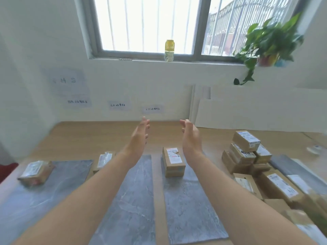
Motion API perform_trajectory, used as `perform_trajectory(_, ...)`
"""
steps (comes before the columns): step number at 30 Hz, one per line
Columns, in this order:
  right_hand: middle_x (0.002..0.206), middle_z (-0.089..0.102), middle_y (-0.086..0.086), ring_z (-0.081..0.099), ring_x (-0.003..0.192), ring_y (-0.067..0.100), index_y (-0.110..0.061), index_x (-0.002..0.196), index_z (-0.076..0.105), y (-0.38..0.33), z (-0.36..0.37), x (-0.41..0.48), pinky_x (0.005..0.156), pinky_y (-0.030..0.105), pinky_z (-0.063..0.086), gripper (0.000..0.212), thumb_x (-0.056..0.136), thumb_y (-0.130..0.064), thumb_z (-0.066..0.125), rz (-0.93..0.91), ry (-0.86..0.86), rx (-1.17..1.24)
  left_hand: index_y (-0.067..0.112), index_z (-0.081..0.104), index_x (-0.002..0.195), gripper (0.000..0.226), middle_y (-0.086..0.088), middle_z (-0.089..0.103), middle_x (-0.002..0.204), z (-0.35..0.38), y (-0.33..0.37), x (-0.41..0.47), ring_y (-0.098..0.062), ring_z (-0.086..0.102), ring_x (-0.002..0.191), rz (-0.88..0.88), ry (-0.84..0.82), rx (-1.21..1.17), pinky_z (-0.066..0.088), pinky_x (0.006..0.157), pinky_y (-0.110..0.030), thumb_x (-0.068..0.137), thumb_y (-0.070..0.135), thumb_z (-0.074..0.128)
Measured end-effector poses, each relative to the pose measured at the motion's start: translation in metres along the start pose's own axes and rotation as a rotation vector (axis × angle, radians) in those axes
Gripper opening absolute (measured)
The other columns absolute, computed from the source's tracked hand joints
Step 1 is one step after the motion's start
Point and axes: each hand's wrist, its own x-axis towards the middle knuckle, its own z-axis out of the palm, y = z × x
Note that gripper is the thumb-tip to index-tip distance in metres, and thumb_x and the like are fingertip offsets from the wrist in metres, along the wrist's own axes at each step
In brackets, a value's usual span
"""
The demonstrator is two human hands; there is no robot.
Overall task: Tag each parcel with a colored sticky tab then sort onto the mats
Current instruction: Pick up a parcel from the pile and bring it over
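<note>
— So, what are the hands doing?

— Both are raised over the far part of the surface point(99, 137). The left hand point(139, 137) and right hand point(191, 137) are spread, palms turned toward each other, fingers straight. They hold nothing and touch nothing.

— Which step is that, then?

— Between parcels, I'd judge. A boxed parcel point(173, 161) stands just below the right wrist, at the far end of the right mat point(191, 209). The hands are clear of it, so it looks sorted.

— How does it lie?

— Flat, with its long axis running away from the person, roughly along the mat's length. The white label faces up, toward the far end. A bluish patch on the near end may be a tab, but it's too blurred to say.

— And the rest?

— The middle mat point(131, 200) shows bare between the forearms. A flat parcel point(36, 172) lies askew on the left mat point(53, 188), and a thin parcel point(104, 160) sits between those two mats at their far end.

— Next move?

— Probably a reach right to the stack of parcels point(246, 152), well apart from the hands. The top box sits tilted, so lifting it needs care to keep the pile from shifting. I see no sticky tabs anywhere, so they would have to be found first.
</note>
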Motion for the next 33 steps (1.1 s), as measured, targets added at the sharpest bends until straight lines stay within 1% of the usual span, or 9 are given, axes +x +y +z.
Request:
perform_trajectory(2,0.113,0.064,-0.018,0.06,0.114,0.009,-0.024,0.123,0.067,-0.016,0.003,-0.015,0.078,0.021,0.041,0.04,0.104,-0.045,0.038,-0.028,-0.004,0.0,0.024,0.041,0.151,0.061,0.001,0.042,0.153,-0.008,0.016,-0.013,-0.025,0.04,0.14,0.027,-0.018,0.003,0.027,0.12,-0.044,0.103,0.058,0.022)
perform_trajectory(6,0.126,0.065,-0.013,0.058,0.122,0.01,-0.026,0.123,0.068,-0.034,0.003,-0.039,0.09,0.028,0.042,0.056,0.088,-0.056,0.035,-0.082,0.006,-0.009,0.024,0.042,0.149,0.061,0.001,0.044,0.15,-0.014,0.033,-0.033,-0.025,0.041,0.139,0.071,-0.051,0.0,0.027,0.121,-0.044,0.103,0.058,0.022)
perform_trajectory(13,0.122,0.067,-0.008,0.059,0.12,0.012,-0.022,0.122,0.069,-0.037,-0.035,-0.056,0.095,0.03,0.043,0.057,0.089,-0.054,0.035,-0.104,0.058,-0.018,0.023,0.042,0.15,0.062,-0.004,0.044,0.152,0.012,0.035,-0.053,-0.027,0.04,0.14,0.054,-0.117,0.003,0.026,0.121,-0.045,0.102,0.058,0.023)
perform_trajectory(18,0.106,0.068,-0.004,0.063,0.102,0.014,-0.022,0.115,0.07,-0.024,-0.085,-0.056,0.081,0.027,0.047,0.039,0.104,-0.041,0.038,-0.098,0.111,-0.019,0.022,0.044,0.148,0.061,-0.003,0.046,0.148,0.06,0.026,-0.064,-0.028,0.042,0.137,0.018,-0.163,0.025,0.028,0.12,-0.045,0.102,0.058,0.024)
perform_trajectory(22,0.108,0.068,-0.011,0.063,0.107,0.014,-0.026,0.11,0.07,-0.013,-0.14,-0.053,0.096,0.034,0.049,0.037,0.1,-0.046,0.04,-0.069,0.128,-0.017,0.021,0.045,0.147,0.061,-0.004,0.049,0.145,0.117,0.017,-0.073,-0.027,0.046,0.132,0.006,-0.183,0.043,0.032,0.117,-0.043,0.102,0.058,0.025)
perform_trajectory(25,0.109,0.068,-0.018,0.063,0.11,0.012,-0.034,0.104,0.07,-0.005,-0.192,-0.056,0.103,0.043,0.049,0.045,0.087,-0.06,0.038,-0.038,0.133,-0.074,0.022,0.048,0.144,0.059,-0.004,0.051,0.141,0.171,0.008,-0.083,-0.027,0.048,0.126,-0.014,-0.194,0.037,0.035,0.113,-0.041,0.103,0.058,0.025)
perform_trajectory(27,0.109,0.068,-0.017,0.063,0.112,0.013,-0.034,0.1,0.069,-0.004,-0.232,-0.057,0.104,0.043,0.049,0.041,0.085,-0.057,0.038,-0.04,0.151,-0.071,0.023,0.05,0.141,0.058,-0.004,0.053,0.138,0.21,0.001,-0.091,-0.026,0.05,0.12,-0.029,-0.199,0.036,0.037,0.108,-0.039,0.102,0.058,0.026)
perform_trajectory(30,0.105,0.069,-0.009,0.065,0.107,0.017,-0.026,0.107,0.07,-0.003,-0.294,-0.056,0.097,0.038,0.052,0.042,0.089,-0.049,0.039,-0.028,0.176,-0.082,0.023,0.051,0.139,0.056,-0.004,0.054,0.135,0.268,-0.006,-0.103,-0.027,0.05,0.122,-0.042,-0.218,0.033,0.038,0.107,-0.04,0.103,0.057,0.026)
perform_trajectory(33,0.095,0.067,0.003,0.063,0.089,0.018,-0.007,0.108,0.069,-0.002,-0.35,-0.051,0.075,0.032,0.049,0.04,0.101,-0.036,0.042,-0.03,0.198,-0.099,0.02,0.05,0.142,0.058,-0.004,0.054,0.135,0.321,-0.011,-0.12,-0.028,0.05,0.123,-0.055,-0.251,0.026,0.038,0.111,-0.044,0.103,0.056,0.025)
